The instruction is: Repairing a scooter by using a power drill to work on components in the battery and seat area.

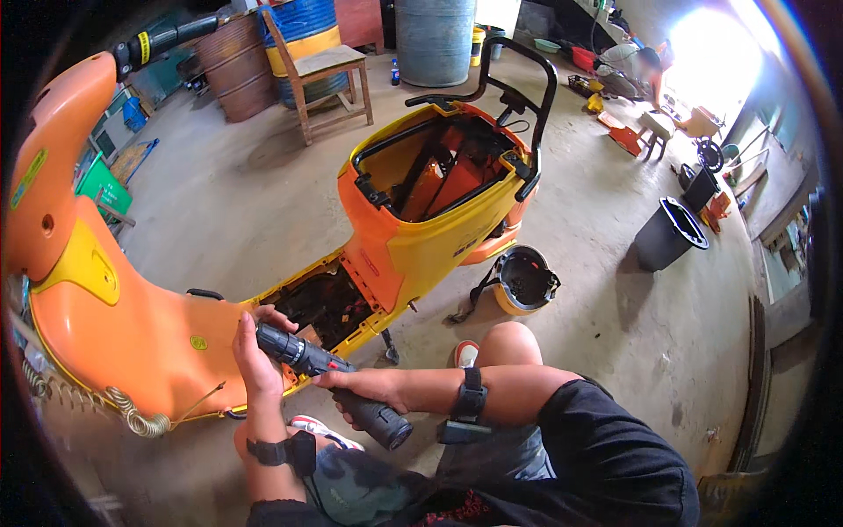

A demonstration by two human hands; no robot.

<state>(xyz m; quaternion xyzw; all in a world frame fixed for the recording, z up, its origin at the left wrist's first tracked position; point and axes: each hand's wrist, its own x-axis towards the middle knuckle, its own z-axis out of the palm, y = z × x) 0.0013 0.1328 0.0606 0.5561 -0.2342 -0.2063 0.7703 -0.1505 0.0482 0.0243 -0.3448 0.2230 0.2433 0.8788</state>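
A black cordless drill (303,353) with a small red switch lies slantwise in front of me, its chuck toward the upper left. My right hand (373,386) is wrapped round its handle. Around the chuck end, my left hand (257,358) has its thumb on the near side and its fingertips beyond; the palm hides part of the grip. Just past the drill is the open floor compartment (327,299) of an orange and yellow electric scooter (149,325). Dark parts and wiring show inside. The scooter's seat is off, leaving its under-seat bay (386,167) uncovered.
A yellow helmet (518,303) lies upturned beside the scooter, small dark pieces inside. To the right stands a black bin (663,239). A wooden chair (329,66) and metal drums (435,44) are behind. Another person (625,70) crouches at the far right among loose parts.
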